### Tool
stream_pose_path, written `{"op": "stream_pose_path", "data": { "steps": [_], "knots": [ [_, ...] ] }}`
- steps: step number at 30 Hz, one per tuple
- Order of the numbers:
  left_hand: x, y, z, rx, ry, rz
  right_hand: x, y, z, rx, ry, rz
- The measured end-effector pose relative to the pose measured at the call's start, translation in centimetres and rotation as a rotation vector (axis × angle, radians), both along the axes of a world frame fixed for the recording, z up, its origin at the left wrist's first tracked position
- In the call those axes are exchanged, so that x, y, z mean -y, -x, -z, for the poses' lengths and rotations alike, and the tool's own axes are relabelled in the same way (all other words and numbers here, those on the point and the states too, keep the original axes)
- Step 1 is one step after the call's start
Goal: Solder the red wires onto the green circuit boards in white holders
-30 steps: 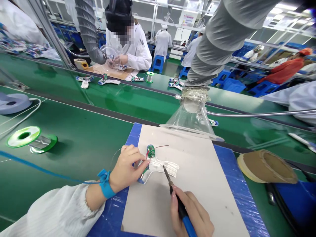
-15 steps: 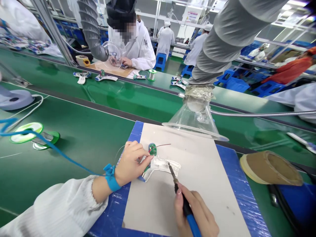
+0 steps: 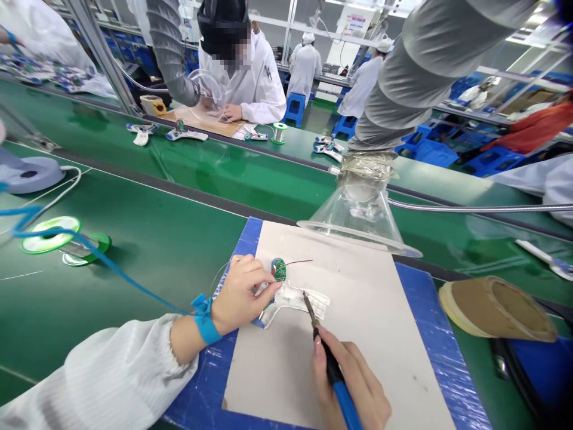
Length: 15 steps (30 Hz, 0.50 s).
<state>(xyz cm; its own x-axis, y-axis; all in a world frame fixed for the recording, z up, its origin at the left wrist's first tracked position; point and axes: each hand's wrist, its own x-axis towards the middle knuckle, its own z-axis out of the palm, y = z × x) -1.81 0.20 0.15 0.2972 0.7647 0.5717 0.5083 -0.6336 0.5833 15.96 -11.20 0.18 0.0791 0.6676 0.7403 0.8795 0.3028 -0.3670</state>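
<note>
Green workbench mat (image 3: 134, 257) on my feed, white card sheet (image 3: 358, 322) atop it. Left hand (image 3: 239, 288) pinches translucent white plastic housing (image 3: 293, 301), small green circuit board (image 3: 278, 269) at its end; right hand (image 3: 347, 382) grips blue-handled soldering iron (image 3: 333, 370), tip just beside housing.

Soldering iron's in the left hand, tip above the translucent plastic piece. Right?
No: the head view shows the soldering iron in the right hand, not the left hand. Its tip is above the translucent plastic piece, as you said.
</note>
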Motion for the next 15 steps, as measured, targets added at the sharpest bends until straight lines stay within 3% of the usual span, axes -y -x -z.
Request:
{"op": "stream_pose_path", "data": {
  "steps": [8,15],
  "knots": [
    [-0.03,-0.14,0.29,-0.023,-0.039,0.002,-0.08,0.24,-0.11,-0.013,-0.009,-0.026],
    [-0.33,0.60,0.14,0.092,0.009,-0.078,-0.11,-0.15,0.07,-0.055,-0.020,0.061]
  ]
}}
